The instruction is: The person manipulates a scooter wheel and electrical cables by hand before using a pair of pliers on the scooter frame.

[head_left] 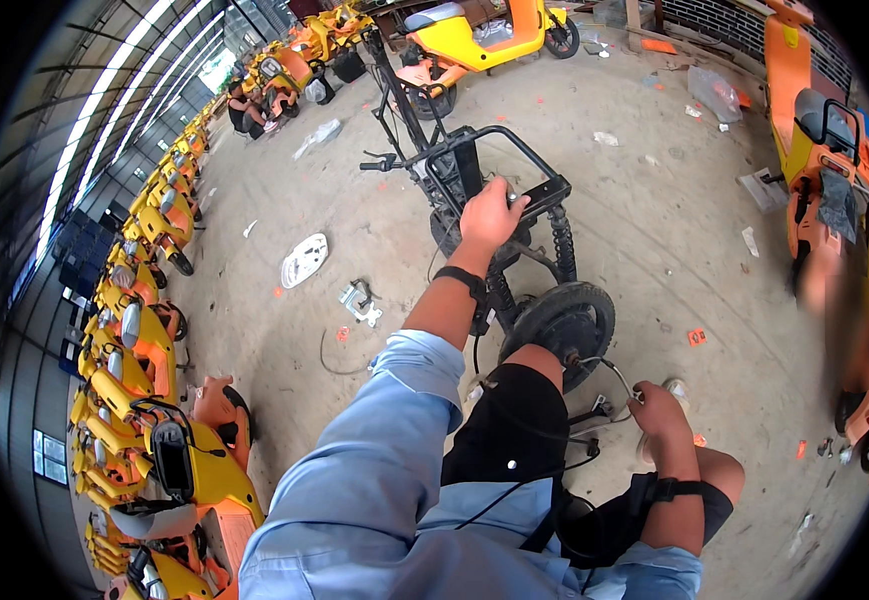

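Observation:
A stripped black scooter frame point(466, 165) stands before me, its bare rear wheel point(579, 312) close to my knees. My left hand point(491, 213) is closed over the rear of the frame, below the black rack bar point(499, 132). A small shiny metal piece point(512, 198) shows beside its thumb; the rest of what the fingers hold is hidden. Low by the wheel, my right hand point(659, 412) is closed on a thin grey cable point(614, 374) that curves from the wheel hub. A shock absorber point(562, 245) stands between rack and wheel.
Yellow and orange scooters line the left side, one large scooter point(189, 450) nearest. Another scooter point(484, 40) stands at the back, more at right point(819, 140). A white plate-like part point(304, 260) and a metal bracket point(360, 302) lie on the floor. A person point(246, 110) crouches far left.

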Demonstrator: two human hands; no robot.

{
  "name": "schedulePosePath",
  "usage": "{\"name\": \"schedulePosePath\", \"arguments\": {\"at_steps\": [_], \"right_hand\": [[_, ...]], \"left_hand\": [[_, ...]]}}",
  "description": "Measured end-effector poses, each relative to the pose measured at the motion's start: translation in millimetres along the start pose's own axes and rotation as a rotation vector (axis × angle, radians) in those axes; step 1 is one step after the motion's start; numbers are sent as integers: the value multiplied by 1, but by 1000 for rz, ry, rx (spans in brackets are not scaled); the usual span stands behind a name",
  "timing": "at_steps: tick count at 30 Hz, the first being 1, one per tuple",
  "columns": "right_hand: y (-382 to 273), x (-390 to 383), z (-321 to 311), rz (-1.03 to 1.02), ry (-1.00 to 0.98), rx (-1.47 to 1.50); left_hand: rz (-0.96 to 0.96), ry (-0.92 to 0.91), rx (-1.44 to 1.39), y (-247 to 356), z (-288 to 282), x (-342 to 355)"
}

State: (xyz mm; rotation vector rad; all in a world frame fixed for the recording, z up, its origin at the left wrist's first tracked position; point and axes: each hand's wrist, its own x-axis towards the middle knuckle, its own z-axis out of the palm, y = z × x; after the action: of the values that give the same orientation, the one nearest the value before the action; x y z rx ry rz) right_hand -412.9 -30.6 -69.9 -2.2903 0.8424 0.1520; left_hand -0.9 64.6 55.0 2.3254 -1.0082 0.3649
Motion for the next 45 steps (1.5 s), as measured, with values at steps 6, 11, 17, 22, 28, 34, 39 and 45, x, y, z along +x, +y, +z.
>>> {"name": "schedulePosePath", "arguments": {"at_steps": [6,11,17,22,28,34,39,45], "right_hand": [[-33,-2,6,24,37,17],[-56,8,22,-24,-21,-21],[-79,21,52,-135,-60,-77],[-109,32,60,-217,-76,-45],[-139,41,77,-331,-53,24],[-147,48,78,-374,-146,31],[-130,44,71,-337,-180,9],[-104,30,45,-261,-159,-18]], "left_hand": [[19,-7,8,-7,-1,0],[8,-20,-6,-5,-3,-1],[49,-31,1,-9,1,-2],[29,-38,26,-6,7,-1],[-31,-18,5,-11,9,-5],[-34,-41,49,4,1,1],[-40,-7,59,-4,18,-3],[-63,16,136,-4,24,-6]]}}
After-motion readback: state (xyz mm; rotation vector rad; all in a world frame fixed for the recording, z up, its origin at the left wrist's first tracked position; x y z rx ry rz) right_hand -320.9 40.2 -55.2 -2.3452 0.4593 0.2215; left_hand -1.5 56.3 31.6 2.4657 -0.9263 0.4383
